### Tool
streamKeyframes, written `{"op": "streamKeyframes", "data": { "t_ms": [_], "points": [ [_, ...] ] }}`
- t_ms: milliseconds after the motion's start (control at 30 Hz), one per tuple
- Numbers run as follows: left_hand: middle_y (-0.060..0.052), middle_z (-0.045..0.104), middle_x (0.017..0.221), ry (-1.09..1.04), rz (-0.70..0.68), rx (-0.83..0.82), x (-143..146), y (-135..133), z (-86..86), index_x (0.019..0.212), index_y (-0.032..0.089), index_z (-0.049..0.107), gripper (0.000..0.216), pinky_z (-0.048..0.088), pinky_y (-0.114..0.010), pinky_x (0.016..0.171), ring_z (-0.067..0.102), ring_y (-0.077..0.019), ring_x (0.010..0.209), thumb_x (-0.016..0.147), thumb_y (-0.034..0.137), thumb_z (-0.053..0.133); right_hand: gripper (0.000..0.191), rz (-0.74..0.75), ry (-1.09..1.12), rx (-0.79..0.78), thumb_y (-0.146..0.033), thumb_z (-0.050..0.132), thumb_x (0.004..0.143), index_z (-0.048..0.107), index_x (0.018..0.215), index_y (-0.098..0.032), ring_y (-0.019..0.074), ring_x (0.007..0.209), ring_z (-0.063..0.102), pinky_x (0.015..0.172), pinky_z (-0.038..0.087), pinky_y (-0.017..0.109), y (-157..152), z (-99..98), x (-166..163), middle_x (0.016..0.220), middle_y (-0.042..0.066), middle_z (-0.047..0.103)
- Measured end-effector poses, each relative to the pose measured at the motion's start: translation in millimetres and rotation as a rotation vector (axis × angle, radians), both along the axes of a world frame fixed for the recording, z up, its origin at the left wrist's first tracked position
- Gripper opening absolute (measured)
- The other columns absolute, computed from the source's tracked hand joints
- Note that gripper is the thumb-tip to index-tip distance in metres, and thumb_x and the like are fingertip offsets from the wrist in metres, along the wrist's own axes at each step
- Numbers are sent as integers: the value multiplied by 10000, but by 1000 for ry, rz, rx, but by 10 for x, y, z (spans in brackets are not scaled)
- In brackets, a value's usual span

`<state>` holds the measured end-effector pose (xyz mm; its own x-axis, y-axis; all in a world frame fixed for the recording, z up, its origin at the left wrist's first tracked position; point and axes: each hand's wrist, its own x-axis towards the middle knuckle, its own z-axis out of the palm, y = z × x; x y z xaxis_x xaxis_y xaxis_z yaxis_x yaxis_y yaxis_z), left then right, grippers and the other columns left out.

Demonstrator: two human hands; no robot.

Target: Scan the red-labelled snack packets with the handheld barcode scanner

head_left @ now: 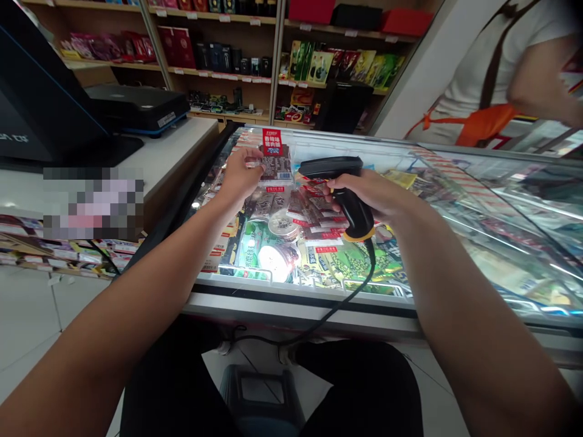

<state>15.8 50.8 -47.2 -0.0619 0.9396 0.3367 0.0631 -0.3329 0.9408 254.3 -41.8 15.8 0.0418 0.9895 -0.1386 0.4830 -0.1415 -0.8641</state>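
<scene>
Left hand [243, 175] pinches flat clear-plastic packet with red label, brown contents [277, 165] by left edge, near far left corner of glass-topped surface [273, 303]. Right hand [376, 193] grasps black pistol-shaped plastic scanner [354, 209] by handle. Packet: likely light, flexible, slippery; hold edges. Scanner: likely rigid; hold handle.

The place is a shop, shown first by the glass display case [273, 311], lit inside and filled with colourful printed packets [359, 262]. Beyond the case stand wooden shelves [207, 16] stocked with boxes [312, 11] and bags [320, 67], small price tags [225, 19] along their edges. Left of the case is a white counter [175, 142]; just above the case, the person's right hand [376, 189] grips a corded barcode scanner [357, 212].
</scene>
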Motion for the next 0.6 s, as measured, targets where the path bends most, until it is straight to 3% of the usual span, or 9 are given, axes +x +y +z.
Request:
{"op": "streamKeyframes", "data": {
  "t_ms": [233,367,433,533,600],
  "points": [
    [-48,668,1021,36,30,2,-24,51,-48,971,183,633,231,430,-285,721,542,-128,717,752,111,628,197,41,62,-65,-381,730,799,694,893,-211,249,724,658,605,561,371,-12,-3,-26,831,110,695],
    [-63,665,1008,60,50,-55,-80,70,31,971,196,605,235,465,-312,749,598,-169,794,764,87,589,226,18,-4,-29,-398,722,792,701,928,-218,259,747,663,604,547,365,3,12,10,831,107,696],
    [-75,651,972,205,92,-117,-192,97,100,928,204,586,206,487,-359,794,631,-216,864,769,74,580,276,-32,-83,31,-409,733,786,712,988,-222,272,751,664,609,535,374,32,12,80,807,101,689],
    [-103,616,891,705,130,-206,-403,120,179,781,199,564,143,471,-492,939,627,-340,1035,757,141,692,362,-103,-224,97,-450,754,782,717,1053,-214,292,745,655,617,518,386,108,-20,239,736,90,655],
    [-180,609,1048,966,218,-231,-484,98,192,739,180,548,242,401,-608,1040,515,-464,1236,716,209,787,395,-131,-298,105,-482,754,784,717,1065,-207,302,739,651,621,512,391,166,-62,340,694,85,633]
  ]
}}
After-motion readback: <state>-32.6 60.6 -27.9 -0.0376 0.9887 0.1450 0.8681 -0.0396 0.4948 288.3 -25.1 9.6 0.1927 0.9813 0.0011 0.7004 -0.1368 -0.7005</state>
